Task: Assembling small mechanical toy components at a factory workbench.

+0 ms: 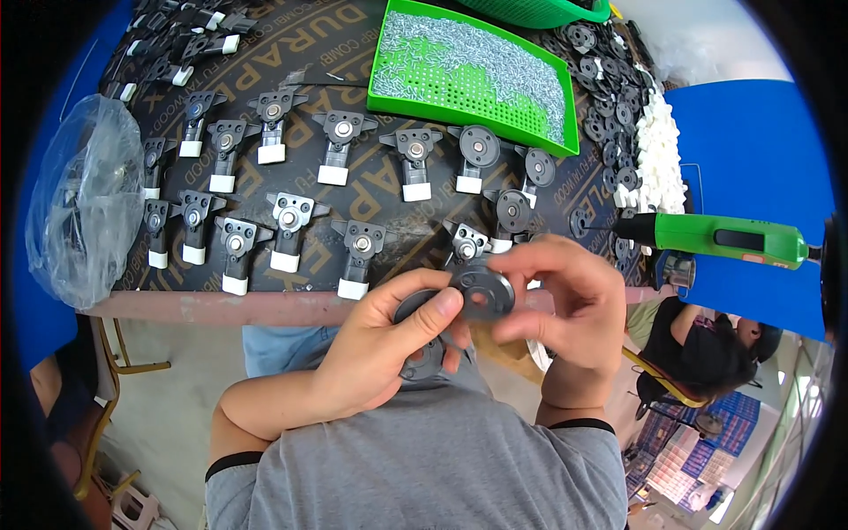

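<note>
Over the table's near edge, my left hand (367, 349) is closed around several round black plastic discs (426, 362), its thumb pressing on top. One black disc (491, 305) with a central hole stands out at the right of that bunch, partly under the left thumb. My right hand (579, 300) curves around this disc's right side, index finger at its upper edge and thumb near its lower edge; the right fingers are slightly blurred. Just beyond, a black bracket with a white end (466, 243) is partly hidden by the hands. Another bracket nearby carries a disc (512, 212) on top.
Rows of black brackets with white ends (344, 132) lie across the printed table (353, 49). Behind them sits a green basket of screws (477, 75). Loose discs, white parts (658, 150) and a green electric screwdriver (724, 238) are right; a plastic bag (84, 203) is left.
</note>
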Demonstrator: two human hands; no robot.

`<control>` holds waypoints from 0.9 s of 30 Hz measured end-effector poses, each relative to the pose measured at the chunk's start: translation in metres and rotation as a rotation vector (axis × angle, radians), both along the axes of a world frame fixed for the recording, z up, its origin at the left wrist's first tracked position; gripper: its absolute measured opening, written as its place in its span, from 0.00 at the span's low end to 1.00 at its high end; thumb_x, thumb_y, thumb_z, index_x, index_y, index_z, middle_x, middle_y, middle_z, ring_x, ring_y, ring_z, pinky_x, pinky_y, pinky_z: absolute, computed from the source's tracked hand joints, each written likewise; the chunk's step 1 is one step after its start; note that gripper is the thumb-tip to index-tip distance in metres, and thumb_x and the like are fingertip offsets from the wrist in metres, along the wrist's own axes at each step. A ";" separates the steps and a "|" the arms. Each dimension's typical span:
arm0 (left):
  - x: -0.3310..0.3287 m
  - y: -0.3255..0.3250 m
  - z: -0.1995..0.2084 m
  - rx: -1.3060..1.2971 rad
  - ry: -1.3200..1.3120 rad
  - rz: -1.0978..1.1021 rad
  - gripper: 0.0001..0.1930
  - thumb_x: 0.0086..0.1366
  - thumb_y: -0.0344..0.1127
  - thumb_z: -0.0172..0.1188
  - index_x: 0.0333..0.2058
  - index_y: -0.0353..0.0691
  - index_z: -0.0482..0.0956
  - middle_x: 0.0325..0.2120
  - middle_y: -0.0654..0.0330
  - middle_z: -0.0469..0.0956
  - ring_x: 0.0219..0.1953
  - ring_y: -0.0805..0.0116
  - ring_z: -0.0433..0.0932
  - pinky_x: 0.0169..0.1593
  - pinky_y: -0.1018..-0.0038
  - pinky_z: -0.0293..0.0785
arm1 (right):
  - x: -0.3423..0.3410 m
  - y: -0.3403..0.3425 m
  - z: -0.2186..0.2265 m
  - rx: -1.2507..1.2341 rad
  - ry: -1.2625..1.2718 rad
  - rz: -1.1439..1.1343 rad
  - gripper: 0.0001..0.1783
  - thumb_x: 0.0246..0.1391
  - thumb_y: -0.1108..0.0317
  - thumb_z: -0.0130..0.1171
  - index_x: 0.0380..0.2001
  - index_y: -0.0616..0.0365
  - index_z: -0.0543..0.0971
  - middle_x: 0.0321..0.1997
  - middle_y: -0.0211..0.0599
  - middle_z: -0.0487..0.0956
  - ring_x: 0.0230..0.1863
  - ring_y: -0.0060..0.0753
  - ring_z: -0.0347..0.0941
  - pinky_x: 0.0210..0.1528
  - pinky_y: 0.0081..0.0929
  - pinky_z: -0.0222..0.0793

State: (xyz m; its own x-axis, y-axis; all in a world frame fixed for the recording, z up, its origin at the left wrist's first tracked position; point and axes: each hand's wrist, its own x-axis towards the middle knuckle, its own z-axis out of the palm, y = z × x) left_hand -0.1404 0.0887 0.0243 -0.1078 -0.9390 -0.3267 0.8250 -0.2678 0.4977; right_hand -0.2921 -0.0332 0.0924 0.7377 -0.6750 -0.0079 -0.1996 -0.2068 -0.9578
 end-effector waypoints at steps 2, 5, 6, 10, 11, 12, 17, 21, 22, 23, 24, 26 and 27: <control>0.002 0.001 -0.001 0.030 0.037 -0.222 0.15 0.71 0.46 0.52 0.46 0.41 0.75 0.28 0.64 0.77 0.26 0.76 0.75 0.26 0.84 0.59 | -0.006 0.003 -0.005 -0.156 -0.062 0.051 0.24 0.29 0.73 0.76 0.37 0.62 0.84 0.32 0.38 0.77 0.31 0.27 0.72 0.33 0.20 0.66; -0.008 0.002 -0.003 0.121 0.201 -0.339 0.16 0.71 0.47 0.52 0.44 0.41 0.76 0.28 0.65 0.75 0.26 0.77 0.74 0.27 0.84 0.60 | -0.019 0.010 -0.019 -0.219 -0.221 0.069 0.16 0.34 0.75 0.72 0.33 0.64 0.85 0.35 0.40 0.77 0.33 0.30 0.73 0.32 0.20 0.65; -0.012 0.001 -0.002 0.120 0.223 -0.323 0.16 0.71 0.48 0.52 0.44 0.41 0.75 0.29 0.65 0.74 0.28 0.78 0.73 0.29 0.82 0.65 | -0.028 0.009 -0.019 -0.254 -0.171 0.111 0.13 0.36 0.76 0.70 0.32 0.64 0.85 0.34 0.41 0.77 0.33 0.30 0.73 0.32 0.20 0.65; -0.016 0.000 -0.010 0.139 0.173 -0.373 0.15 0.71 0.47 0.51 0.44 0.40 0.74 0.30 0.65 0.73 0.30 0.78 0.72 0.31 0.80 0.70 | -0.034 0.008 -0.016 -0.400 -0.060 0.152 0.10 0.39 0.79 0.64 0.30 0.63 0.85 0.34 0.40 0.78 0.34 0.32 0.74 0.34 0.25 0.67; -0.018 0.000 -0.013 0.086 0.199 -0.379 0.16 0.71 0.45 0.52 0.47 0.40 0.72 0.32 0.63 0.71 0.31 0.75 0.71 0.32 0.76 0.71 | -0.033 0.007 -0.015 -0.487 -0.006 0.192 0.12 0.38 0.78 0.65 0.32 0.63 0.84 0.34 0.40 0.79 0.34 0.34 0.74 0.36 0.27 0.68; -0.020 -0.001 -0.016 0.034 0.224 -0.384 0.16 0.70 0.43 0.52 0.50 0.39 0.70 0.35 0.60 0.70 0.32 0.73 0.69 0.32 0.73 0.72 | -0.030 0.010 -0.015 -0.488 -0.007 0.187 0.12 0.38 0.78 0.65 0.32 0.63 0.84 0.34 0.40 0.79 0.34 0.34 0.74 0.36 0.27 0.68; -0.030 0.002 -0.031 0.055 0.274 -0.270 0.15 0.71 0.42 0.52 0.52 0.42 0.71 0.36 0.63 0.73 0.32 0.75 0.72 0.32 0.77 0.72 | -0.022 0.019 -0.020 -0.374 0.074 0.084 0.29 0.31 0.66 0.75 0.42 0.63 0.81 0.40 0.39 0.81 0.44 0.41 0.75 0.44 0.33 0.70; -0.031 0.001 -0.024 0.058 0.228 -0.190 0.16 0.72 0.41 0.50 0.54 0.43 0.71 0.37 0.63 0.77 0.32 0.77 0.73 0.32 0.79 0.72 | -0.024 0.029 -0.015 -0.473 0.123 0.086 0.30 0.30 0.69 0.76 0.43 0.63 0.80 0.44 0.41 0.81 0.48 0.44 0.75 0.49 0.35 0.70; -0.030 0.000 -0.022 0.060 0.228 -0.197 0.16 0.72 0.41 0.50 0.54 0.43 0.71 0.37 0.63 0.77 0.32 0.77 0.73 0.32 0.79 0.72 | -0.024 0.031 -0.016 -0.472 0.124 0.078 0.30 0.30 0.69 0.76 0.43 0.63 0.80 0.44 0.41 0.81 0.48 0.44 0.75 0.49 0.35 0.70; -0.029 -0.001 -0.019 0.089 0.183 -0.205 0.15 0.72 0.42 0.50 0.51 0.41 0.71 0.36 0.63 0.74 0.32 0.75 0.73 0.33 0.76 0.72 | -0.024 0.032 -0.017 -0.435 0.094 0.000 0.30 0.31 0.72 0.75 0.44 0.63 0.79 0.46 0.42 0.80 0.49 0.44 0.75 0.50 0.35 0.70; -0.028 -0.002 -0.017 0.118 0.138 -0.213 0.14 0.72 0.43 0.50 0.48 0.39 0.71 0.35 0.62 0.72 0.32 0.73 0.73 0.33 0.73 0.73 | -0.023 0.032 -0.018 -0.398 0.063 -0.077 0.29 0.33 0.74 0.74 0.45 0.63 0.78 0.48 0.42 0.80 0.49 0.44 0.75 0.51 0.35 0.69; -0.026 -0.004 -0.016 0.120 0.128 -0.261 0.15 0.72 0.44 0.48 0.48 0.39 0.71 0.34 0.63 0.71 0.32 0.73 0.72 0.33 0.73 0.73 | -0.019 0.020 -0.023 -0.520 0.140 -0.109 0.28 0.35 0.75 0.73 0.46 0.62 0.78 0.49 0.42 0.79 0.50 0.44 0.75 0.51 0.34 0.70; -0.025 -0.004 -0.015 0.123 0.119 -0.303 0.16 0.73 0.45 0.47 0.49 0.39 0.71 0.33 0.63 0.71 0.31 0.73 0.72 0.32 0.73 0.73 | -0.015 0.013 -0.025 -0.641 0.219 -0.134 0.28 0.36 0.76 0.72 0.46 0.61 0.77 0.50 0.42 0.79 0.50 0.43 0.75 0.51 0.33 0.70</control>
State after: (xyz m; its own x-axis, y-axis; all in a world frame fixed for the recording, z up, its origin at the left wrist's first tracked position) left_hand -0.1650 0.0843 0.0089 -0.4199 -0.8129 -0.4035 0.7492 -0.5614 0.3515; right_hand -0.3075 -0.0202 0.0676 0.6744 -0.6815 0.2841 -0.4375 -0.6789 -0.5897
